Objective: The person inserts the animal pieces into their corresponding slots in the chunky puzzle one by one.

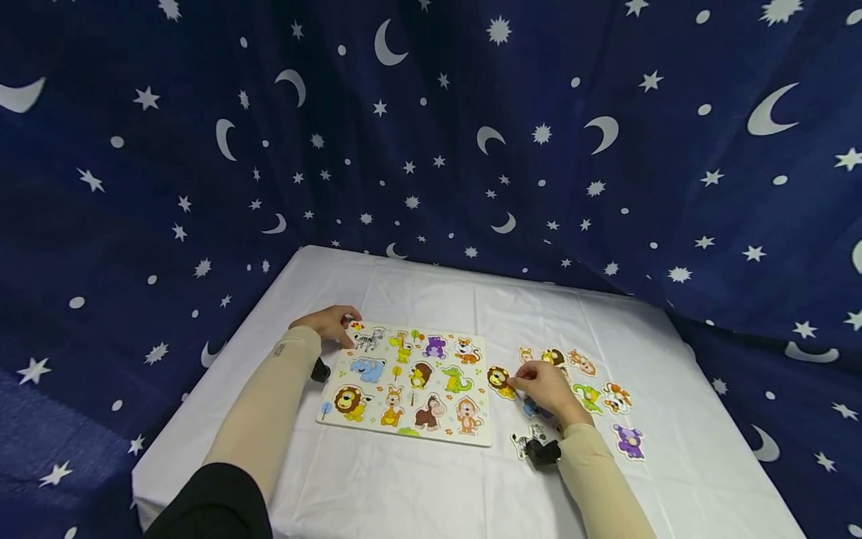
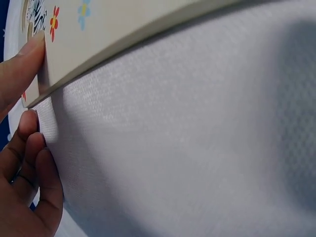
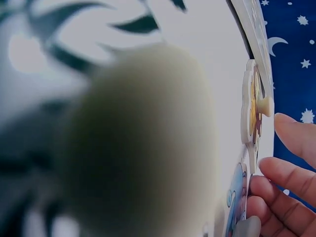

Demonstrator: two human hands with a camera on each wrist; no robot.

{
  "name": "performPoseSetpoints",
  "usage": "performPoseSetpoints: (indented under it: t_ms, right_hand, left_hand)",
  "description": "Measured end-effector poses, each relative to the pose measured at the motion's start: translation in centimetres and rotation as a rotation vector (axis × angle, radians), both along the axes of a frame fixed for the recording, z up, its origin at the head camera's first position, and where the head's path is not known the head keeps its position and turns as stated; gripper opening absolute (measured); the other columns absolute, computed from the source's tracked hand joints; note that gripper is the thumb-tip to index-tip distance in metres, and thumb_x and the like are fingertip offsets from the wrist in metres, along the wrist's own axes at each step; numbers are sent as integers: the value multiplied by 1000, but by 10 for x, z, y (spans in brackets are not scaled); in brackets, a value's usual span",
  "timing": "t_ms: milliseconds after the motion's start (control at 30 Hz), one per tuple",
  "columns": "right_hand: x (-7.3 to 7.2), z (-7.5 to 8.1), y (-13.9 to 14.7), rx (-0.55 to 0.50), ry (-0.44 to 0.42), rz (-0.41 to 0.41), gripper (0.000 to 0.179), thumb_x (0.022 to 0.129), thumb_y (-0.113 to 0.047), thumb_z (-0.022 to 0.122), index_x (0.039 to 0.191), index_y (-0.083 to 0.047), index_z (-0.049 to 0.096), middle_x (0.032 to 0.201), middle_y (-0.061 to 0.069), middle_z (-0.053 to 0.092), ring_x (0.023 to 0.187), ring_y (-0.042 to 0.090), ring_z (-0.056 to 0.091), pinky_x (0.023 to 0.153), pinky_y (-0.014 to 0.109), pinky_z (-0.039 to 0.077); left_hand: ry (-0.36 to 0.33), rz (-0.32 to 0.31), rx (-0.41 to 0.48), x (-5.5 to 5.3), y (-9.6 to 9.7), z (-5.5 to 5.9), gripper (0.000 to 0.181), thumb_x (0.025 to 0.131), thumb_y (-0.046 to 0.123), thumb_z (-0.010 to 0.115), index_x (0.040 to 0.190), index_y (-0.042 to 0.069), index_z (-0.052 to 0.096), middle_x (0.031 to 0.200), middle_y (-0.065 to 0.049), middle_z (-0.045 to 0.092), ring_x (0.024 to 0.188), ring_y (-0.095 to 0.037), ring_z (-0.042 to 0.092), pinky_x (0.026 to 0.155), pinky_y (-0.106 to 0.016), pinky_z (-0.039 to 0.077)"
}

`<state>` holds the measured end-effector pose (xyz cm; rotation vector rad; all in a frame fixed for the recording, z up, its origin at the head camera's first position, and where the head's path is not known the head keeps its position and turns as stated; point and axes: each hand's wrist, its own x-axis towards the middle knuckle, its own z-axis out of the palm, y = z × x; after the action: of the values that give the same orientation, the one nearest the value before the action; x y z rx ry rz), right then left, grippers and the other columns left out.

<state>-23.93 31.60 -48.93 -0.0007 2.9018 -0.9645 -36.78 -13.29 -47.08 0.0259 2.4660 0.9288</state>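
A wooden animal puzzle board (image 1: 396, 372) lies flat on the table. At its far left corner my left hand (image 1: 330, 325) holds it, the thumb (image 2: 29, 61) on top near the zebra picture and the other fingers bent beside the edge. My right hand (image 1: 547, 385) is over the loose pieces, closest to the lion piece (image 1: 500, 381). In the right wrist view, thumb and forefinger are spread near that piece's knob (image 3: 266, 105), not pinching it. A blue piece (image 3: 237, 197) lies under the fingers. The zebra piece (image 1: 520, 445) is below the right wrist, partly hidden by its camera.
Right of the board lie more pieces: a purple hippo (image 1: 629, 442), a green crocodile (image 1: 588, 398), a tiger (image 1: 616, 397), a monkey (image 1: 582, 362) and a hedgehog (image 1: 554, 356). White cloth covers the table (image 1: 404, 486). A dark blue curtain (image 1: 444, 150) hangs behind it.
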Motion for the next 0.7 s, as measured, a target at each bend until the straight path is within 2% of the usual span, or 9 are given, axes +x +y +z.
performPoseSetpoints:
  t_ms: [200,300,433,533,700]
  right_hand:
    - [0,2,-1,-17,-18,-5,24,88,-29,75,95,-6,70,86,5,67,73,18,56,66,32,45]
    - [-2,7,-4,-17,-20,3,25,88,-29,75,96,-6,70,87,6,67,73,18,56,65,32,45]
    - [-3,10,-5,-21,-40,0,25,89,-31,74,96,-7,70,86,6,67,71,17,55,64,31,45]
    - [-1,9,-4,-7,-44,-4,26,90,-32,73,95,-7,70,85,5,66,70,16,54,64,31,44]
    - [1,9,-7,7,-43,5,26,91,-32,72,96,-6,70,86,5,67,72,17,54,65,31,43]
  left_hand:
    - [12,-48,30,1,-3,0,66,74,6,86,133,12,56,102,-8,46,97,-23,44,84,-36,35]
    - [13,-43,65,2,-8,-2,65,74,4,86,132,11,56,99,-7,44,95,-22,44,82,-35,35]
    - [19,-66,67,2,-8,3,63,76,4,84,132,10,55,97,-6,44,93,-20,44,81,-32,35]
    - [20,-59,46,1,-6,4,63,76,5,84,132,13,56,100,-6,46,94,-20,44,83,-32,35]
    - [4,-12,22,-4,-7,-3,63,75,7,86,131,17,58,108,-7,48,100,-22,46,86,-35,36]
